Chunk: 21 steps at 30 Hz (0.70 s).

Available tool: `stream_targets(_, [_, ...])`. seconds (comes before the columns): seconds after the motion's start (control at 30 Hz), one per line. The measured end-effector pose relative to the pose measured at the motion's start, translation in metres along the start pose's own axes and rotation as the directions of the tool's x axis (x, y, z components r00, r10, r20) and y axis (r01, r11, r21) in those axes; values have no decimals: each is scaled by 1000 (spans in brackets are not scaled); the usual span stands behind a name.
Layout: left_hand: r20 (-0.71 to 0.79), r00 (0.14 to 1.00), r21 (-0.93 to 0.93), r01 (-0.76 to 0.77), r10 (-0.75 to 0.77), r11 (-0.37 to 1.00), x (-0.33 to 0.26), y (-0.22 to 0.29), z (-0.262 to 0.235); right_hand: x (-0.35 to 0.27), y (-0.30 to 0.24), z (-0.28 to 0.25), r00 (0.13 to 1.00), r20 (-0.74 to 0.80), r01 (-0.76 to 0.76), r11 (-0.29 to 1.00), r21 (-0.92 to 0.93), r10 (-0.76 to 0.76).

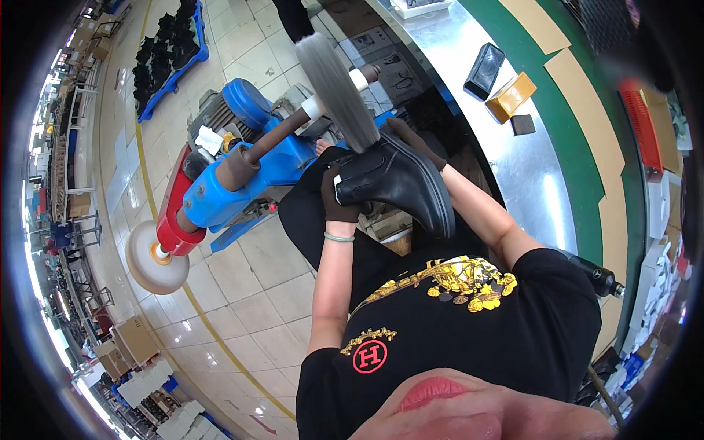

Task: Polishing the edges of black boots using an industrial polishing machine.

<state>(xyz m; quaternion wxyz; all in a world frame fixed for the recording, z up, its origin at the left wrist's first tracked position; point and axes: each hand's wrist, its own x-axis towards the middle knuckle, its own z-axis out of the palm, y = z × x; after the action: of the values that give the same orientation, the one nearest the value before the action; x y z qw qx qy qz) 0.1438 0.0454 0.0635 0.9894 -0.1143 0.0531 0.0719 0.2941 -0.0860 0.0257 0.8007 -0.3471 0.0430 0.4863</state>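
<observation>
Boot [400, 180] toe presses the grey wheel [337, 92]; open floor lies left. Left hand [337, 198] fingers clamp its heel, right hand [411, 139] its top.

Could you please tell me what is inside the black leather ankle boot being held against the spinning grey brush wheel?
Its opening cannot be seen, so the inside is hidden. The dark-gloved right hand grips the black leather ankle boot at its top, the dark-gloved left hand at its heel, under the grey brush wheel.
</observation>
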Motion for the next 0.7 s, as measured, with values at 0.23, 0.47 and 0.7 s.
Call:
stream_targets(0.23, [-170,922,653,-159,348,740,-19,-11,-6,-7,-8,3,999,53,18,982,-190,-8])
stream_targets(0.47, [-198,942,549,-121,269,827,-41,-17,-44,-20,-11,-7,922,233,386,689,-614,-309])
stream_targets(0.7, [11,977,618,-174,212,766,-52,-47,1,-76,-35,20,886,357,459,669,-585,-295])
